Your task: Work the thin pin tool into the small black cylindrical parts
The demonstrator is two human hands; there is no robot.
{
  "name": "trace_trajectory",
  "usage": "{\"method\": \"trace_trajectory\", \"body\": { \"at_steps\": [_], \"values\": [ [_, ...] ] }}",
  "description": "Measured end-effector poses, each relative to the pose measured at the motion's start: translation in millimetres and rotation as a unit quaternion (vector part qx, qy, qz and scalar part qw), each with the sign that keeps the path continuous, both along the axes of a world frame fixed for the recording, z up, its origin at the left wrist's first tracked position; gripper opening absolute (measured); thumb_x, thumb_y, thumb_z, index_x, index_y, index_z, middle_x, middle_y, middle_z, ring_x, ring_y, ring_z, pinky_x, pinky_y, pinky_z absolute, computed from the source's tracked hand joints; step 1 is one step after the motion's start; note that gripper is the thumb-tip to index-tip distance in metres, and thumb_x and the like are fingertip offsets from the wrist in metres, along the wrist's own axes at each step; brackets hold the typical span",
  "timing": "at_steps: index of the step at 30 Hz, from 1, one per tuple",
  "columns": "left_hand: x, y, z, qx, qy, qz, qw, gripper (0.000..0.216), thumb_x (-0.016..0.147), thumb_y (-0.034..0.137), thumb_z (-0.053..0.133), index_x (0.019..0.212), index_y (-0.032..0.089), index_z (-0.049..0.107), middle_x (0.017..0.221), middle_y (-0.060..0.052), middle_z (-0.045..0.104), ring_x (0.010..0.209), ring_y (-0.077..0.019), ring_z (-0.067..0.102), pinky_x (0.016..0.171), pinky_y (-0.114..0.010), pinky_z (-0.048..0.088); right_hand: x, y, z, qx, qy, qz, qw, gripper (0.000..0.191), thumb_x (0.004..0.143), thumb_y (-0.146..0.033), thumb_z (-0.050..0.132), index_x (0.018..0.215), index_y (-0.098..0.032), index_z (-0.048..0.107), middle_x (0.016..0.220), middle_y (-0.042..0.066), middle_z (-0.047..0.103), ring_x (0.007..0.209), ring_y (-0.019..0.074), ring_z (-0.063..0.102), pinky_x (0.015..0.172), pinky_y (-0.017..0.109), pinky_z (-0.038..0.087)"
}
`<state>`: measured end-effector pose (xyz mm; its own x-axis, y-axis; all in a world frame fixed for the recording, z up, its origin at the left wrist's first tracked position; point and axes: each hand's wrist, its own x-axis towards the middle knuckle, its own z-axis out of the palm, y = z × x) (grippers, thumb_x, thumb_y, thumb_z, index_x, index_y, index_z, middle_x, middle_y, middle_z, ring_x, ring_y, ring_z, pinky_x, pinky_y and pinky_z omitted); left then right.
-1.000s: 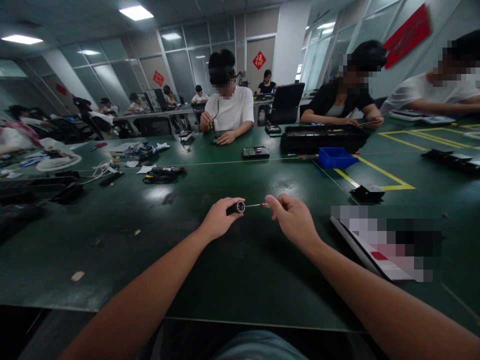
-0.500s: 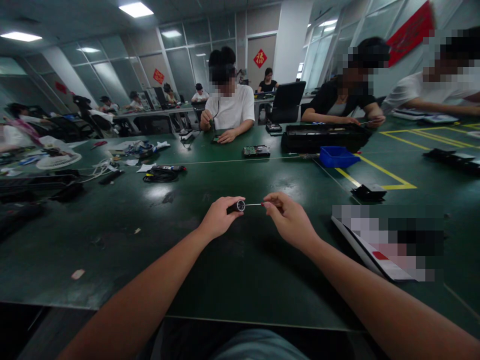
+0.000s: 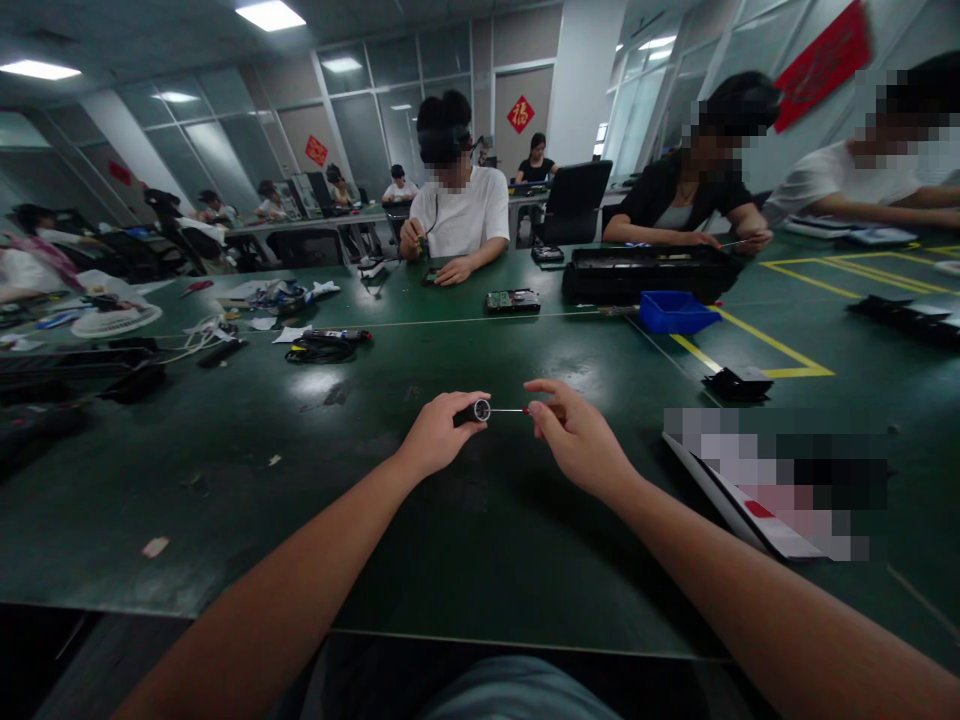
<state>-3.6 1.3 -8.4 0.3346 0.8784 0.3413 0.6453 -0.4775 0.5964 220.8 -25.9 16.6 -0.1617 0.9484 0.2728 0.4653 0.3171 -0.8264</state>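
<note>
Between the thumb and fingers of my left hand (image 3: 433,436) is a small black cylinder (image 3: 482,410) with a silver-rimmed round face turned toward me. A screwdriver (image 3: 511,410) with a thin metal shaft and some red at its handle lies level, its tip at the right side of the cylinder. My right hand (image 3: 583,438) pinches the handle end, with the index finger raised off it. Most of the handle is hidden by the fingers. Both hands are held over the middle of the green table (image 3: 480,560).
A blurred-out white item (image 3: 735,500) lies right of my right arm. Beyond are a blue bin (image 3: 675,313), a long black housing (image 3: 649,275), a circuit-board unit (image 3: 512,301) and a bundled black cable (image 3: 324,347). A co-worker (image 3: 459,215) sits opposite.
My right index finger has straightened and lifted away from the screwdriver handle. A little more of the shaft shows. My left hand and the cylinder have stayed in place.
</note>
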Motion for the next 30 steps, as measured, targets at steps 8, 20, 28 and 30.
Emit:
{"method": "trace_trajectory", "body": {
  "at_steps": [8, 20, 28, 30],
  "values": [
    [0, 1, -1.8, -0.002, -0.008, 0.010, 1.000, 0.043, 0.085, 0.021, 0.071, 0.127, 0.028, 0.064, 0.120, -0.003, 0.069, 0.112, -0.0227, 0.060, 0.102, -0.040, 0.044, -1, -1, -0.9, -0.022, 0.011, -0.012, 1.000, 0.036, 0.099, -0.047, 0.038, 0.104, -0.022, 0.064, 0.066, 0.000, 0.058, 0.060, 0.0182, 0.056, 0.058, 0.032, 0.041],
    [5, -4, 2.9, 0.009, 0.007, -0.002, 1.000, 0.042, 0.085, 0.022, 0.072, 0.127, 0.026, 0.065, 0.119, -0.003, 0.070, 0.110, -0.0228, 0.060, 0.101, -0.040, 0.044, -3, 10, -13.8, -0.060, 0.271, -0.011, 0.961, 0.026, 0.087, -0.044, 0.064, 0.095, -0.020, 0.065, 0.087, 0.004, 0.067, 0.081, 0.0188, 0.063, 0.081, 0.037, 0.051],
    [5, -3, 4.9, 0.050, 0.009, -0.016, 0.999, 0.041, 0.087, 0.020, 0.070, 0.126, 0.027, 0.065, 0.123, -0.003, 0.068, 0.116, -0.0221, 0.058, 0.103, -0.042, 0.043, -6, 16, -14.9, -0.211, 0.464, -0.034, 0.860, 0.022, 0.088, -0.039, 0.063, 0.076, -0.021, 0.063, 0.065, 0.000, 0.056, 0.060, 0.0149, 0.055, 0.077, 0.037, 0.055],
    [5, -2, 4.7, 0.035, 0.024, 0.002, 0.999, 0.042, 0.086, 0.020, 0.071, 0.126, 0.026, 0.065, 0.121, -0.003, 0.069, 0.114, -0.0228, 0.058, 0.102, -0.042, 0.044, -5, 17, -15.8, -0.192, 0.464, -0.055, 0.863, 0.020, 0.087, -0.038, 0.065, 0.076, -0.021, 0.063, 0.067, 0.000, 0.058, 0.060, 0.0142, 0.054, 0.074, 0.035, 0.055]
  ]
}}
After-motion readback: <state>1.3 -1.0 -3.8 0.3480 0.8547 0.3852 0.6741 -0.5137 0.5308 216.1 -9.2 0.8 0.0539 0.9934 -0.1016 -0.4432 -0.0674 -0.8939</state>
